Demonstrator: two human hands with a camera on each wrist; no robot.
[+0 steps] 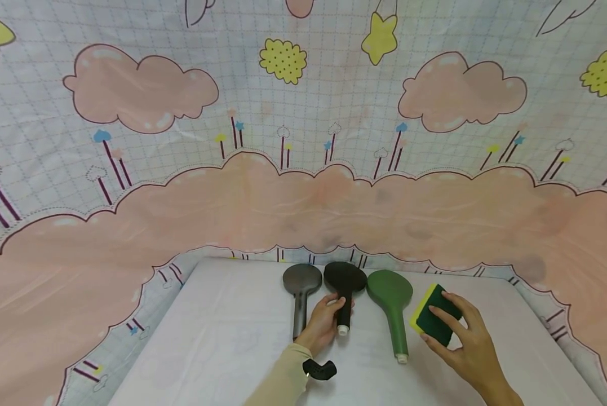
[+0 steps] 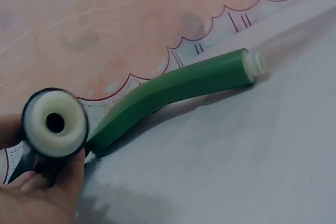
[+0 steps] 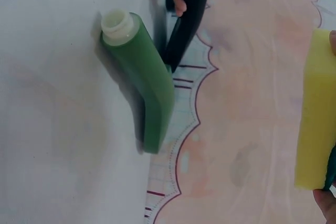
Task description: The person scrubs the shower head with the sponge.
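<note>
Three hand shower heads lie in a row at the back of the table. My left hand (image 1: pixel 323 322) grips the handle of the black shower head (image 1: pixel 345 276), the middle one; its pale hollow end (image 2: pixel 38 124) faces the left wrist camera. To its right is the green shower head (image 1: pixel 390 290), untouched, its white threaded end (image 3: pixel 118 23) showing in the right wrist view. The grey shower head (image 1: pixel 302 278) lies left of the black one, its lower handle partly behind my left hand. My right hand (image 1: pixel 468 347) pinches a yellow and green scouring sponge (image 1: pixel 437 316) above the table, right of the green one.
The white table (image 1: pixel 207 332) carries the shower heads near its back edge. Behind it hangs a printed cloth (image 1: pixel 303 214) with clouds and stars, which also runs down along both sides. A black strap (image 1: pixel 319 370) sits at the left wrist.
</note>
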